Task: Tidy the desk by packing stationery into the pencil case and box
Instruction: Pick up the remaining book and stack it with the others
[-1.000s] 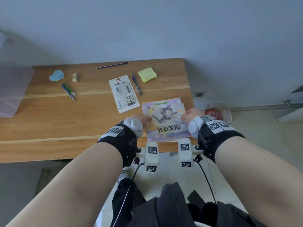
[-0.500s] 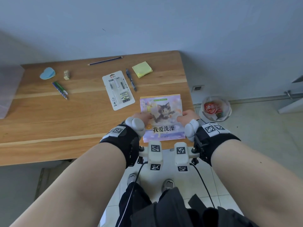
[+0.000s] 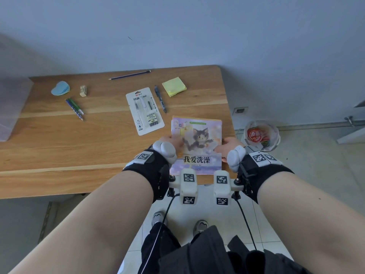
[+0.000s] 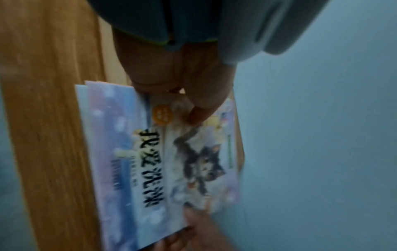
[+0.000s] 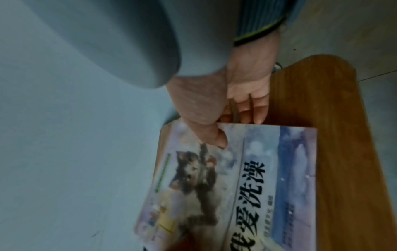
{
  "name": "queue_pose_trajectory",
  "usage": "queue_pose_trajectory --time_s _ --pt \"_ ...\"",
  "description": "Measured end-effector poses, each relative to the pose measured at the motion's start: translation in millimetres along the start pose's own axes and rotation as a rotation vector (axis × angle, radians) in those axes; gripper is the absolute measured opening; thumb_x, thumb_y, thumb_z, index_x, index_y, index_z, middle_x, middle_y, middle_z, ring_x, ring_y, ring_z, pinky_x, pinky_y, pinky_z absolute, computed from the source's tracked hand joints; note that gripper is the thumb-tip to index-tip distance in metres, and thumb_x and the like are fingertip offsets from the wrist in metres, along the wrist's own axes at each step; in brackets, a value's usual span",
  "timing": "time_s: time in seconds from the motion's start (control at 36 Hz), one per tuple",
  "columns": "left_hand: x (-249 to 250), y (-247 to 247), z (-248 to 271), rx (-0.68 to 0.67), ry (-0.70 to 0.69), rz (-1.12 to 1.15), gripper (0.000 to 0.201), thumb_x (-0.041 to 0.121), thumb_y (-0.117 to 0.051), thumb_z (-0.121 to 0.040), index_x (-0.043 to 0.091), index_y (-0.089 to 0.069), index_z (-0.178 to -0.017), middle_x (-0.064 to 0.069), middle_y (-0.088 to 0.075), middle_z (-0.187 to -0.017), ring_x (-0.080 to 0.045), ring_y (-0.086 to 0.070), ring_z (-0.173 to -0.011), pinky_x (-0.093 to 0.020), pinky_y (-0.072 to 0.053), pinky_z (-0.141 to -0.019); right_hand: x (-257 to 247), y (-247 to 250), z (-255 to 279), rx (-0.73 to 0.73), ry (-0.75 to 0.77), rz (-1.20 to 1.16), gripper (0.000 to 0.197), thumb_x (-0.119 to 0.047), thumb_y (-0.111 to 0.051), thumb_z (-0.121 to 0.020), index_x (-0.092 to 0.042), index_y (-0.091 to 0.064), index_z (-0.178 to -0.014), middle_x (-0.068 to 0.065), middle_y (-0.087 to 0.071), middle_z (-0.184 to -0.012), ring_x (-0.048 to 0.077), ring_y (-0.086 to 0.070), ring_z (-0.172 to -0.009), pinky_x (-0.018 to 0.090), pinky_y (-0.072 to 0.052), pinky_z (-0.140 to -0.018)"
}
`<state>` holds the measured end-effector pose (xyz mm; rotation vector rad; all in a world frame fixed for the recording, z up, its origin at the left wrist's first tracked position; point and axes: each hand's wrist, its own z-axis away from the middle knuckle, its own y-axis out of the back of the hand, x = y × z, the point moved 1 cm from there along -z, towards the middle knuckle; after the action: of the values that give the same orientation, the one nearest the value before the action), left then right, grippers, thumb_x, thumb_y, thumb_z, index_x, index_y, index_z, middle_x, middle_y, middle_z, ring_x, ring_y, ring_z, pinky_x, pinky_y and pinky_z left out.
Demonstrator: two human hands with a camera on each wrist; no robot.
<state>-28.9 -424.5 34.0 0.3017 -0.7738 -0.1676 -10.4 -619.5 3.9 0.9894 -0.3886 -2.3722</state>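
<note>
both hands, left hand (image 3: 172,142) and right hand (image 3: 225,145), pinch the picture books (image 3: 197,147) by their side edges; keep them squared and level above the worktop (image 3: 79,147).

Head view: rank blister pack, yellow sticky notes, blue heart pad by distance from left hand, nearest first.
From the left hand:
1. Blister pack, just beyond the hand, mid-desk.
2. Yellow sticky notes, far right, near the back edge.
3. Blue heart pad, far left.

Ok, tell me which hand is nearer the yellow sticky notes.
Right. The right hand grips the cat picture book's right edge, almost straight below the yellow sticky notes in the head view; the left hand grips the left edge, slightly farther.
</note>
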Motion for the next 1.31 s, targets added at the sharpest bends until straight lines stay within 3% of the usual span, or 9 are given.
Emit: queue_pose_trajectory --time_s 0.19,0.36,0.61,0.67,0.72,0.83,0.94,1.08,1.31 --pt "14.7 53.6 -30.1 0.119 -0.263 0.204 0.035 0.021 -0.060 -0.062 0.019 -0.068 -0.096 -0.007 -0.075 -0.091 -0.028 -0.071 -0.088 -0.048 -0.056 -0.084 -67.5 -20.1 -9.9 0.149 0.176 -0.123 0.008 -0.007 -0.063 -0.081 -0.012 -0.059 -0.086 0.002 -0.057 -0.074 0.019 -0.052 -0.070 0.016 -0.042 -0.052" --pt "20.7 80.1 -59.6 0.032 -0.336 0.039 0.023 0.016 -0.057 -0.074 0.020 -0.067 -0.093 0.001 -0.073 -0.091 -0.021 -0.068 -0.092 -0.038 -0.054 -0.086 -94.0 -41.4 -24.5 0.248 0.202 -0.008 0.026 -0.012 -0.055 -0.086 -0.016 -0.044 -0.063 -0.006 -0.040 -0.058 0.011 -0.040 -0.053 0.016 -0.028 -0.042" --pt "36.6 108.5 -124.5 -0.140 -0.275 -0.206 0.012 0.012 -0.058 -0.085 0.021 -0.064 -0.089 0.000 -0.064 -0.094 -0.021 -0.058 -0.091 -0.033 -0.046 -0.086 -121.1 -65.4 -60.1 0.152 0.168 -0.075 0.022 -0.005 -0.054 -0.089 -0.021 -0.059 -0.074 -0.004 -0.057 -0.066 0.006 -0.051 -0.054 0.008 -0.036 -0.042" --pt "43.3 108.2 -134.5 -0.127 -0.168 -0.112 0.009 0.014 -0.064 -0.074 0.020 -0.069 -0.071 -0.001 -0.069 -0.080 -0.026 -0.064 -0.088 -0.037 -0.051 -0.089 -122.0 -64.7 -62.0 0.154 0.155 -0.061 0.014 -0.007 -0.056 -0.087 -0.012 -0.063 -0.099 0.002 -0.066 -0.089 0.007 -0.060 -0.072 0.015 -0.043 -0.057" --pt "50.1 104.3 -151.2 -0.143 -0.089 -0.061 0.017 0.007 -0.062 -0.075 0.017 -0.063 -0.062 -0.001 -0.063 -0.061 -0.026 -0.060 -0.068 -0.033 -0.053 -0.072 -119.4 -61.7 -67.0 0.161 0.077 -0.010 0.026 -0.015 -0.059 -0.088 -0.006 -0.061 -0.113 0.009 -0.065 -0.102 0.020 -0.059 -0.085 0.023 -0.042 -0.070" --pt "57.2 94.4 -162.6 -0.217 -0.027 -0.292 0.016 0.009 -0.055 -0.085 0.014 -0.051 -0.071 -0.003 -0.050 -0.066 -0.018 -0.041 -0.055 -0.024 -0.031 -0.050 -110.2 -59.8 -70.6 0.126 -0.046 0.134 0.014 -0.020 -0.057 -0.091 -0.008 -0.060 -0.095 0.007 -0.059 -0.080 0.012 -0.048 -0.060 0.021 -0.034 -0.051" --pt "57.4 88.9 -171.8 -0.291 -0.066 -0.546 0.005 0.011 -0.053 -0.086 0.008 -0.057 -0.087 -0.008 -0.055 -0.083 -0.024 -0.049 -0.073 -0.028 -0.038 -0.061 -106.8 -59.4 -78.6 0.095 -0.125 0.200 0.015 -0.018 -0.060 -0.089 -0.005 -0.064 -0.096 0.006 -0.057 -0.081 0.014 -0.049 -0.064 0.018 -0.030 -0.048" --pt "61.6 94.7 -182.2 -0.332 -0.129 -0.658 0.023 0.007 -0.050 -0.084 0.006 -0.067 -0.099 -0.010 -0.069 -0.093 -0.026 -0.061 -0.078 -0.030 -0.047 -0.066 -108.9 -56.9 -85.7 0.130 -0.242 0.264 0.038 -0.028 -0.066 -0.084 -0.014 -0.041 -0.059 0.000 -0.040 -0.057 0.011 -0.037 -0.049 0.022 -0.025 -0.045" --pt "63.1 95.1 -189.3 -0.341 -0.171 -0.698 0.013 0.009 -0.058 -0.082 0.010 -0.067 -0.091 -0.010 -0.073 -0.093 -0.027 -0.070 -0.086 -0.037 -0.058 -0.079 -110.9 -50.5 -87.5 0.089 -0.267 0.214 0.020 -0.023 -0.069 -0.078 -0.010 -0.056 -0.070 0.002 -0.050 -0.060 0.017 -0.046 -0.057 0.021 -0.034 -0.054"
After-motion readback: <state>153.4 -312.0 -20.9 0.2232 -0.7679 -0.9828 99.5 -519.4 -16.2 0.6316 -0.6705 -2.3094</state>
